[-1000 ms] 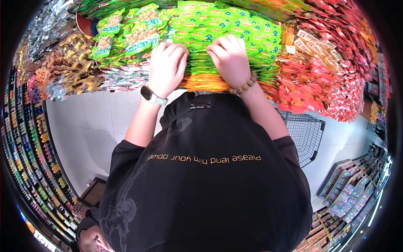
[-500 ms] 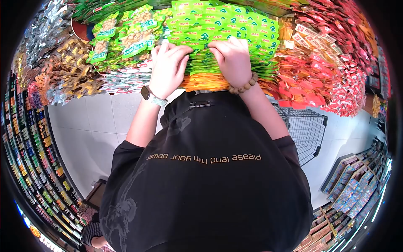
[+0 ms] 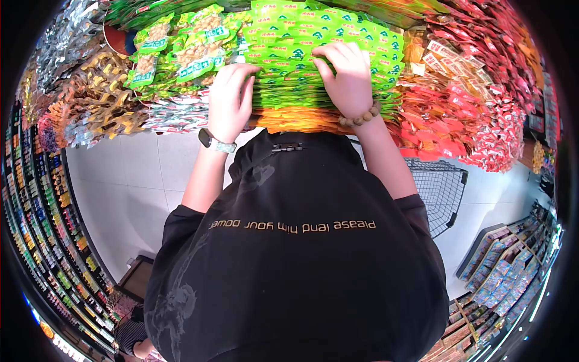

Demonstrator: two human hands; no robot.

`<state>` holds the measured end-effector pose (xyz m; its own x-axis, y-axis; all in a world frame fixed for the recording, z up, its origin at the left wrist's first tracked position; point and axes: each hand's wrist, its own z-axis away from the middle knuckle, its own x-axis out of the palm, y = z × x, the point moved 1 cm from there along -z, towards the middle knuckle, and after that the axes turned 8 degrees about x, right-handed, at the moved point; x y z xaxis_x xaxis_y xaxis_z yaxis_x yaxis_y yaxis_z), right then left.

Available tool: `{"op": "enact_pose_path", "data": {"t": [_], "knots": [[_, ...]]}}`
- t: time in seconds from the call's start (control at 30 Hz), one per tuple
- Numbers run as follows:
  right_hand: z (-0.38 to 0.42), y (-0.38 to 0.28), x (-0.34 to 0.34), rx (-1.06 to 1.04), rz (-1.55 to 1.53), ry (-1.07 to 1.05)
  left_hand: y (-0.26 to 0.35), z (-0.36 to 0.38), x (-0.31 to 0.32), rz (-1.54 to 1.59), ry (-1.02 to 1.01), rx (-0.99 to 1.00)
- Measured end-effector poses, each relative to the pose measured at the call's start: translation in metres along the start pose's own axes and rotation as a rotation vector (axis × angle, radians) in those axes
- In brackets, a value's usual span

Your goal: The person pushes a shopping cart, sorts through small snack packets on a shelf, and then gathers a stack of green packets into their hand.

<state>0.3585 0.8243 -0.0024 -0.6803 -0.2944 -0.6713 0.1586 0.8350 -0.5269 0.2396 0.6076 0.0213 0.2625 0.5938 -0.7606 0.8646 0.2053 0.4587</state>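
Rows of bright green snack packets (image 3: 289, 45), overlapping in neat lines, lie in front of me at the top middle. My left hand (image 3: 229, 99), with a watch on its wrist, rests at their left edge, fingers bent forward and thumb apart. On the right part of the packets lies my right hand (image 3: 345, 75), a beaded bracelet at its wrist. Its fingers are loosely curved, and a gap shows between thumb and forefinger. Neither hand visibly holds a packet, though some fingertips are hidden. Orange packets (image 3: 295, 120) line the near edge.
Green nut packets (image 3: 201, 60) lie to the left, with brown packets (image 3: 102, 78) beyond. Red packets (image 3: 431, 117) fill the right side. A wire shopping cart (image 3: 437, 190) stands on the floor at right. Stocked shelves (image 3: 42, 223) curve along the left; another person's hand (image 3: 143, 349) shows lower left.
My right hand has moved right and farther forward over the green packets. My left hand has shifted slightly left, so the gap between the hands is wider.
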Motion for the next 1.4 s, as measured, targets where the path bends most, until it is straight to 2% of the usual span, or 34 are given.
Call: {"op": "enact_pose_path", "data": {"t": [0.07, 0.3, 0.4, 0.5, 0.6, 0.73, 0.87, 0.97, 1.0, 1.17, 1.33, 1.4], "knots": [[-0.001, 0.002, 0.001, -0.031, 0.021, -0.004, 0.002, -0.002, 0.003, 0.006, 0.003, 0.040], [-0.005, 0.005, 0.000, -0.100, 0.050, -0.060, 0.006, -0.003, 0.005, 0.096, 0.058, -0.084], [-0.007, 0.006, 0.000, -0.116, 0.062, -0.062, -0.004, -0.002, 0.012, 0.065, 0.069, 0.013], [-0.007, 0.006, 0.000, -0.106, 0.062, -0.062, -0.001, -0.006, 0.011, 0.034, 0.021, -0.103], [-0.007, 0.006, 0.002, -0.100, 0.067, -0.057, 0.000, -0.010, 0.016, 0.055, 0.090, -0.116], [-0.007, 0.006, 0.004, -0.076, 0.064, -0.040, 0.001, -0.012, 0.019, -0.018, 0.081, -0.058], [0.000, 0.001, 0.001, -0.031, 0.029, -0.056, 0.004, -0.007, 0.015, 0.092, 0.021, -0.100], [0.004, -0.001, -0.003, -0.007, 0.006, -0.070, 0.010, 0.004, 0.013, 0.077, 0.040, 0.021], [0.005, -0.001, -0.004, 0.000, 0.002, -0.076, 0.011, 0.013, 0.011, 0.090, -0.012, -0.038], [0.002, -0.003, -0.002, -0.026, -0.036, -0.075, 0.018, 0.034, 0.011, 0.019, -0.056, 0.049], [-0.002, -0.002, 0.006, -0.038, -0.047, -0.066, 0.023, 0.021, 0.004, -0.002, -0.214, 0.202], [-0.001, -0.003, 0.011, -0.023, -0.060, -0.032, 0.021, 0.012, 0.005, 0.034, -0.218, 0.206]]}}
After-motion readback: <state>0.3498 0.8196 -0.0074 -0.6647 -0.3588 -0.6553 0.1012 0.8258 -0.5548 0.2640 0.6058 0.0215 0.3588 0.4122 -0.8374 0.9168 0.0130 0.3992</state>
